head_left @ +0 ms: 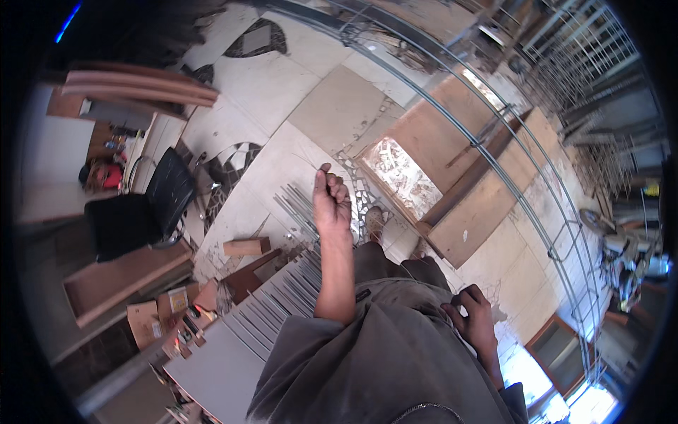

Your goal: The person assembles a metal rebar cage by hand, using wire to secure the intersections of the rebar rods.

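Note:
My left hand (333, 201) is raised out in front of me, palm side up, with its fingers closed. Thin wire (308, 161), faint against the floor, sticks out past the fingertips. Below and left of that hand, several thin metal rods (268, 311) lie in a row across a white-topped table (212, 374), some reaching beyond its far edge. My right hand (474, 318) hangs low at my right side beside my grey shirt (367, 353). Its fingers are curled in, and whatever they may hold is hidden.
A long cage of metal bars (480, 145) curves past on the right, over a wooden box-like frame (473, 205). At the left stand a black chair (141, 212), a wooden tray (127, 283) and stacked boards (134, 85). A wooden block (246, 246) sits beyond the table.

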{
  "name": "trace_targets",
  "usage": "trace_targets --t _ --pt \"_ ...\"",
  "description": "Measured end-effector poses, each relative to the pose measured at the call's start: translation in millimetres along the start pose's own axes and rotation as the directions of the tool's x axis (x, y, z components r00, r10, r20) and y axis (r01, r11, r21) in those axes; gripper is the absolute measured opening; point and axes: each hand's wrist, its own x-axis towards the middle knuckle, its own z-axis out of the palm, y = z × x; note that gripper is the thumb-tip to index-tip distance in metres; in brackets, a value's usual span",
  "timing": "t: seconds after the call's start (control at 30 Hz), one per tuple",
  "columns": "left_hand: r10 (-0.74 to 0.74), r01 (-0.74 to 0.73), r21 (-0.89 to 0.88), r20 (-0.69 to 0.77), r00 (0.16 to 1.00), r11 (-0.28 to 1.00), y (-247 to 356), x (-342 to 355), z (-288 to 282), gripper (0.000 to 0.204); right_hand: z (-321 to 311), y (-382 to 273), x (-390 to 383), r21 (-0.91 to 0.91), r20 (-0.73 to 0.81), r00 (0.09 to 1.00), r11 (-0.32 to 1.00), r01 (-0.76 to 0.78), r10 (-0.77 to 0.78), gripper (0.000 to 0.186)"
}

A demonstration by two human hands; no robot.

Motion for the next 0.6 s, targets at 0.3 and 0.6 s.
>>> trace_targets --t 0.3,0.6 --pt "-0.173 0.171 0.030 0.228 0.958 0.985 27 35 18 0.021 9 -26 4 0.056 -0.213 0.975 0.995 0.082 -0.069 0.024" --pt "-0.335 0.473 -0.080 0.604 0.723 0.877 23 51 89 0.019 5 -9 -19 0.141 -0.361 0.925 0.974 0.176 -0.115 0.018"
